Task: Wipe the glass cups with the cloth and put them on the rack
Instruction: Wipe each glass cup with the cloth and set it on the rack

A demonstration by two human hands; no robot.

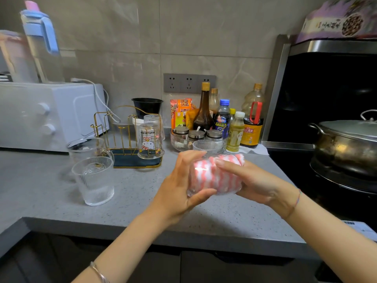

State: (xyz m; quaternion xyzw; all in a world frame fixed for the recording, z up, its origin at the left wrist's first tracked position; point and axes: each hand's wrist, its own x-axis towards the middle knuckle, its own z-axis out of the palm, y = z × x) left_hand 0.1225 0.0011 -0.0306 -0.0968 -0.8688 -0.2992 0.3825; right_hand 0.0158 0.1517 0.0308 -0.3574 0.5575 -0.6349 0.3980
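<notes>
Two hands meet above the grey speckled desk (142,201), holding one clear glass cup (191,192) on its side, off the surface. Your left hand (179,184) grips the cup's thick base end, thumb below and fingers curled over the top. Your right hand (259,184) clasps the pink-and-white striped cloth (214,176) at the cup's other end, fingers laid across the top. The stripes cover nearly the whole cup; you cannot tell whether the cloth is stuffed inside the glass or wrapped around it.

Behind your left hand stands the gold wire rack with a dark blue tray (122,127). A clear glass with a cartoon cat print (150,140) sits upside down on its right end, with a plain clear glass (155,120) upside down just behind it. To the left on the desk stands an upright ribbed glass cup (93,180), and a glass mug with a handle (87,149) is just behind that. Another ribbed glass (205,147) stands upright just beyond the cloth, in front of a glass bowl of condiment jars (179,142).
</notes>
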